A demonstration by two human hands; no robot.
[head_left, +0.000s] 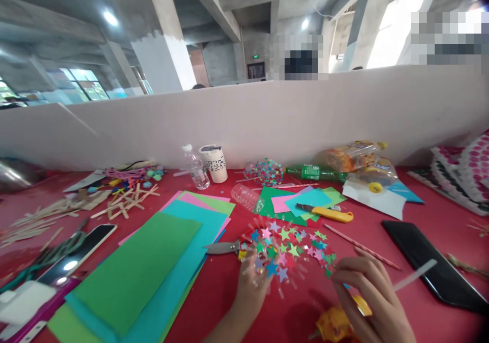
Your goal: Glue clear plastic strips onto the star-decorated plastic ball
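Note:
A clear plastic piece with strips fanning outward, covered in colourful paper stars (273, 261), is held up in my left hand (252, 282). Its fingers are closed around the base, partly hidden by the stars. My right hand (372, 292) is at the right, fingers bent and tips close together; a tiny blue bit shows by them, but its shape is unclear. Under this hand lies a yellow glue gun (336, 325), with a translucent glue stick (418, 273) showing beyond the hand. Scissors (223, 247) lie left of the starred piece, handles partly covered.
Coloured paper sheets (141, 272) lie at left, beside a phone (89, 246). Farther back are a yellow utility knife (330, 213), a water bottle (196, 167), a paper cup (214, 165) and a green bottle (315, 172). A black tablet-like slab (428, 261) rests at right, before a white partition (244, 119).

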